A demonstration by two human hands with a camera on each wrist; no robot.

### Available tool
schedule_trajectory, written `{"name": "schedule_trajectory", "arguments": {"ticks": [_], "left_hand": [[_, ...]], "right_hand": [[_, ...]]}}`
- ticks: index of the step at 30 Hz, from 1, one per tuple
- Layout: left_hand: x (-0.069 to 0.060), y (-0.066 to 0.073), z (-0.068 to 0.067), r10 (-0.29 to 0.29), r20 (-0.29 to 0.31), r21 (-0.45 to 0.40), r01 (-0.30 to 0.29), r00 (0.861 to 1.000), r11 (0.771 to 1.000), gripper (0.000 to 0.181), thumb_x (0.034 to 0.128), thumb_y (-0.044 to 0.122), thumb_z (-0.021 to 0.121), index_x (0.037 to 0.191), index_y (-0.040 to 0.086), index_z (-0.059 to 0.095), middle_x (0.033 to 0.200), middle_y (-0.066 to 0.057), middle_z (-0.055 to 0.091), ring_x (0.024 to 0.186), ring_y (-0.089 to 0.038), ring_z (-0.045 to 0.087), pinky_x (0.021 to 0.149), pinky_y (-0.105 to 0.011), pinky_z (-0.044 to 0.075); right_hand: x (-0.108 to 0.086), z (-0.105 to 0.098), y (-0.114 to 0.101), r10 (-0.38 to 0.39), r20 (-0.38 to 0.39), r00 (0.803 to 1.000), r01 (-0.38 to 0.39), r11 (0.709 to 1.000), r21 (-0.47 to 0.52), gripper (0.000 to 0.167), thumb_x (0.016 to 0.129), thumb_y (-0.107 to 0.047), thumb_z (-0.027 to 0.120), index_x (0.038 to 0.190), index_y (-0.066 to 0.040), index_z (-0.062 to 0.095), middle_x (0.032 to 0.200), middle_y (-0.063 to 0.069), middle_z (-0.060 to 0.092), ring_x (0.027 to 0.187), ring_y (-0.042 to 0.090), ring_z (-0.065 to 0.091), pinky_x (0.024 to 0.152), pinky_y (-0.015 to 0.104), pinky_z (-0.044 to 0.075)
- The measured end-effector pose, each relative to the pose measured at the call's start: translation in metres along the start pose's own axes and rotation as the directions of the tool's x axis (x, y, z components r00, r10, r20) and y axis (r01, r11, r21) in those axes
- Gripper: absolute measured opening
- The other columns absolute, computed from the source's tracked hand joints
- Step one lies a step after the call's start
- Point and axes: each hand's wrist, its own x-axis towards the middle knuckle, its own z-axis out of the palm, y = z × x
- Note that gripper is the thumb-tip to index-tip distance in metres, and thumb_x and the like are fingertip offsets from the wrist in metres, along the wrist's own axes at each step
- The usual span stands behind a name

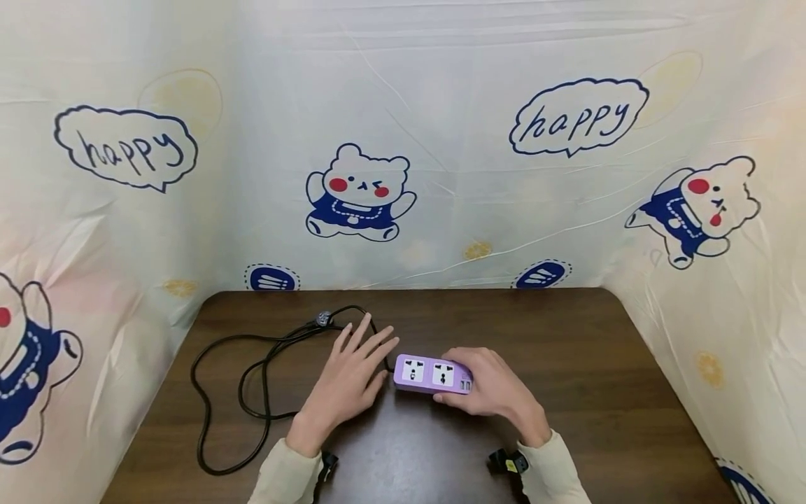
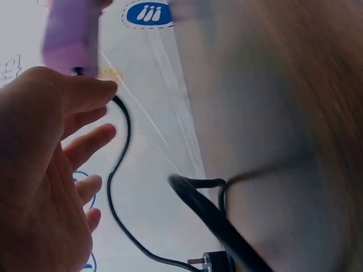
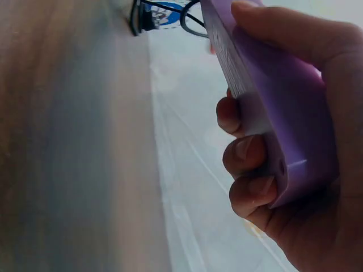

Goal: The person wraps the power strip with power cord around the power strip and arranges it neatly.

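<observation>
- The right hand [image 1: 494, 383] has its grip curled round the purple power strip [image 1: 429, 374], lower centre.
- The left hand [image 1: 346, 381], fingers spread, grips nothing.
- Strip taken up; black cable [image 1: 291, 339], lower left, loosely looped, ungathered.

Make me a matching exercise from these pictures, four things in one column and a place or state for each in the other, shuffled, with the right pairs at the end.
Things:
1. Power strip
2. Black cord
3. Plug
4. Left hand

Places and states:
A. Fingers spread apart
B. Near the far edge of the table
C. Gripped by the right hand
D. Lying in loose loops

Right pairs: 1-C, 2-D, 3-B, 4-A
</observation>
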Motion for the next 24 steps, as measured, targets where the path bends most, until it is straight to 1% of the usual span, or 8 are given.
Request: {"name": "schedule_trajectory", "arguments": {"ticks": [4, 7, 11, 14, 18, 20, 22, 24], "left_hand": [[-0.003, -0.007, -0.001, 0.017, 0.024, 0.044, -0.018, 1.000, 0.999, 0.041, 0.1068, 0.027, 0.065, 0.148, 0.020, 0.064, 0.164, 0.001, 0.050, 0.164, -0.035, 0.023, 0.131, -0.060, 0.016], [-0.003, -0.012, -0.002, 0.057, 0.032, 0.075, -0.059, 0.998, 0.995, 0.037, 0.1092, 0.030, 0.062, 0.145, 0.020, 0.066, 0.162, 0.001, 0.052, 0.163, -0.034, 0.025, 0.131, -0.058, 0.015], [0.000, -0.019, -0.003, 0.137, 0.006, 0.080, -0.137, 0.990, 0.987, 0.031, 0.1104, 0.029, 0.060, 0.139, 0.020, 0.068, 0.153, -0.002, 0.060, 0.159, -0.036, 0.034, 0.130, -0.059, 0.021], [0.004, -0.024, -0.003, 0.169, -0.024, 0.071, -0.167, 0.985, 0.983, 0.026, 0.1099, 0.027, 0.060, 0.133, 0.019, 0.069, 0.142, -0.003, 0.065, 0.154, -0.035, 0.043, 0.129, -0.059, 0.024], [0.010, -0.035, -0.003, 0.167, -0.049, 0.062, -0.164, 0.985, 0.985, 0.022, 0.1098, 0.027, 0.060, 0.128, 0.017, 0.069, 0.133, -0.005, 0.066, 0.145, -0.033, 0.051, 0.130, -0.057, 0.024], [0.013, -0.041, -0.002, 0.156, -0.063, 0.040, -0.154, 0.986, 0.987, 0.021, 0.1102, 0.026, 0.060, 0.126, 0.015, 0.068, 0.128, -0.006, 0.066, 0.136, -0.031, 0.056, 0.129, -0.056, 0.026], [0.015, -0.046, -0.002, 0.135, -0.075, -0.012, -0.136, 0.988, 0.991, 0.018, 0.1107, 0.022, 0.059, 0.124, 0.013, 0.067, 0.120, -0.005, 0.065, 0.122, -0.028, 0.060, 0.122, -0.050, 0.039], [0.015, -0.050, -0.001, 0.103, -0.073, -0.089, -0.110, 0.992, 0.990, 0.015, 0.1115, 0.019, 0.057, 0.123, 0.013, 0.065, 0.111, -0.002, 0.061, 0.106, -0.021, 0.059, 0.107, -0.041, 0.049]], "right_hand": [[-0.003, -0.008, -0.006, -0.035, -0.017, 0.999, 0.036, 0.999, 0.040, 0.049, 0.082, -0.050, 0.091, 0.118, -0.022, 0.072, 0.097, -0.015, 0.071, 0.078, 0.001, 0.061, 0.069, 0.023, 0.052], [-0.006, -0.013, -0.008, -0.057, -0.026, 0.998, 0.059, 0.996, 0.061, 0.049, 0.082, -0.049, 0.091, 0.119, -0.022, 0.073, 0.098, -0.014, 0.072, 0.079, 0.001, 0.062, 0.070, 0.023, 0.053], [-0.011, -0.019, -0.009, -0.094, -0.048, 0.994, 0.098, 0.992, 0.079, 0.048, 0.083, -0.047, 0.091, 0.119, -0.023, 0.072, 0.099, -0.014, 0.072, 0.079, 0.001, 0.062, 0.069, 0.023, 0.052], [-0.014, -0.023, -0.009, -0.119, -0.058, 0.991, 0.124, 0.987, 0.099, 0.047, 0.082, -0.044, 0.092, 0.120, -0.024, 0.072, 0.100, -0.015, 0.072, 0.079, 0.001, 0.062, 0.068, 0.023, 0.053], [-0.016, -0.029, -0.011, -0.140, -0.060, 0.988, 0.147, 0.981, 0.124, 0.047, 0.082, -0.043, 0.092, 0.121, -0.026, 0.072, 0.100, -0.016, 0.072, 0.079, 0.001, 0.063, 0.069, 0.022, 0.053], [-0.018, -0.031, -0.011, -0.152, -0.059, 0.987, 0.158, 0.979, 0.131, 0.047, 0.083, -0.043, 0.092, 0.121, -0.026, 0.072, 0.100, -0.016, 0.072, 0.079, 0.000, 0.063, 0.068, 0.022, 0.053], [-0.020, -0.033, -0.011, -0.161, -0.050, 0.986, 0.167, 0.975, 0.147, 0.047, 0.083, -0.044, 0.091, 0.122, -0.026, 0.072, 0.101, -0.015, 0.072, 0.080, 0.001, 0.063, 0.068, 0.022, 0.053], [-0.022, -0.034, -0.012, -0.174, -0.034, 0.984, 0.178, 0.969, 0.171, 0.047, 0.084, -0.044, 0.090, 0.123, -0.026, 0.071, 0.102, -0.014, 0.073, 0.081, 0.001, 0.064, 0.068, 0.021, 0.053]]}}
